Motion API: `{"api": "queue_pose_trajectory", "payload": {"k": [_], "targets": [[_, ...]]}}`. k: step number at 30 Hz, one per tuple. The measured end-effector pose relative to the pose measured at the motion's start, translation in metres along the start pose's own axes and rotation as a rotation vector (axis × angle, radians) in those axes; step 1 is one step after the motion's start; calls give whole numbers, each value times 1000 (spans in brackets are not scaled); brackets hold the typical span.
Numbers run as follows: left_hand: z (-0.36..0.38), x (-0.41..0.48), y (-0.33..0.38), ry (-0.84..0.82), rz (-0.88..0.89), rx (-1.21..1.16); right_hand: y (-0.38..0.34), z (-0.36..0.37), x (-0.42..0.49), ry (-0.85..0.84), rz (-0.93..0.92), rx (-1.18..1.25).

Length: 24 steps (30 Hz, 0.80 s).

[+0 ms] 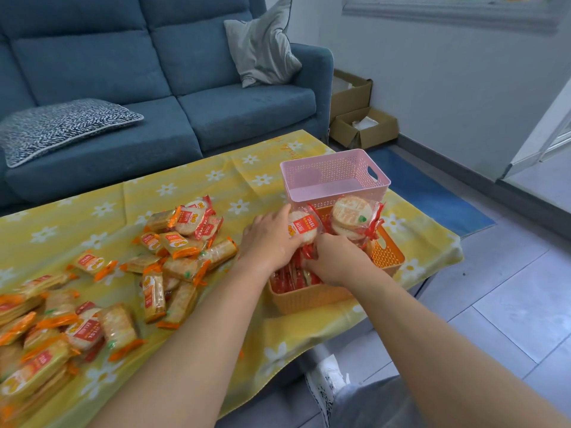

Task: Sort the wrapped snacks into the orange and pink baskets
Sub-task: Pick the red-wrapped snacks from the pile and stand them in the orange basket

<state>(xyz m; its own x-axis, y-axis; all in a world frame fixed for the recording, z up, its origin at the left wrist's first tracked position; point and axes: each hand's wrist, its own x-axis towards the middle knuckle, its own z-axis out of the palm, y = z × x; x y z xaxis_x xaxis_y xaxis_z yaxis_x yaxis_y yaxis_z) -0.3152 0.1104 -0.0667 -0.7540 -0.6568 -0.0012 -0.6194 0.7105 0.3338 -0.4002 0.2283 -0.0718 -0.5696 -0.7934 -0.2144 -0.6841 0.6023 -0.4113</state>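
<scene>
Both hands are at the orange basket [390, 256], which stands on the right part of the worktop [417, 242], just in front of the pink basket [335, 176]; the two baskets seem to touch. The left hand [268, 242] is at the near-left edge of the orange basket, and its fingers are curled around a round snack [305, 230] in a clear wrapper with a red label, held above the basket. The right hand [337, 261] is inside the orange basket, palm down, with the fingers bent onto the red packets [289, 278] that lie there. I cannot tell if it grips one of them or only presses on them. At the far side of the same basket is a stack of round snacks [352, 216], higher than the rim. The inside of the pink basket shows only its bare floor. The loose snacks [185, 242], most in orange-edged wrappers, are spread over the left half of the worktop, on a yellow cloth [247, 174] with white flowers. Behind the worktop is a blue sofa [173, 72] with a grey cushion [262, 47] and a patterned cushion [61, 125]. Cardboard boxes [364, 125] are on the floor beside it.
</scene>
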Motion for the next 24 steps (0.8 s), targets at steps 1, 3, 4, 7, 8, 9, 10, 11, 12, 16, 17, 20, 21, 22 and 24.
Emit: {"api": "queue_pose_trajectory", "payload": {"k": [1, 3, 4, 7, 8, 9, 10, 11, 12, 16, 17, 20, 21, 22, 24], "targets": [[1, 3, 0, 33, 11, 35, 0, 2, 1, -2, 7, -24], [2, 4, 1, 124, 24, 35, -2, 4, 1, -11, 20, -52], [1, 3, 2, 144, 23, -13, -3, 3, 0, -28, 16, -51], [-9, -2, 4, 186, -12, -282, 0, -11, -2, -144, 33, 33], [-13, -4, 2, 225, -26, -364, 2, -20, -3, -142, 44, 70], [-16, -7, 1, 269, -35, -438, 4, -29, -5, -72, 50, 111], [-18, -11, 0, 309, -33, -505, 6, -40, -7, 43, 64, 177], [-19, -16, 1, 338, -22, -559, 8, -49, -9, 156, 84, 307], [-18, -21, 4, 358, -5, -587, 6, -58, -14, 214, 118, 513], [1, -37, 28, 277, 130, -617, -2, -73, -30, 38, 206, 998], [6, -40, 33, 222, 171, -663, 1, -72, -31, 54, 184, 939], [10, -47, 38, 106, 230, -765, 15, -71, -30, 203, 129, 633], [10, -48, 36, 102, 226, -733, 21, -69, -29, 226, 132, 561], [10, -47, 32, 100, 215, -666, 23, -67, -29, 226, 133, 507], [13, -46, 25, 82, 195, -438, 21, -58, -29, 206, 114, 403]]}}
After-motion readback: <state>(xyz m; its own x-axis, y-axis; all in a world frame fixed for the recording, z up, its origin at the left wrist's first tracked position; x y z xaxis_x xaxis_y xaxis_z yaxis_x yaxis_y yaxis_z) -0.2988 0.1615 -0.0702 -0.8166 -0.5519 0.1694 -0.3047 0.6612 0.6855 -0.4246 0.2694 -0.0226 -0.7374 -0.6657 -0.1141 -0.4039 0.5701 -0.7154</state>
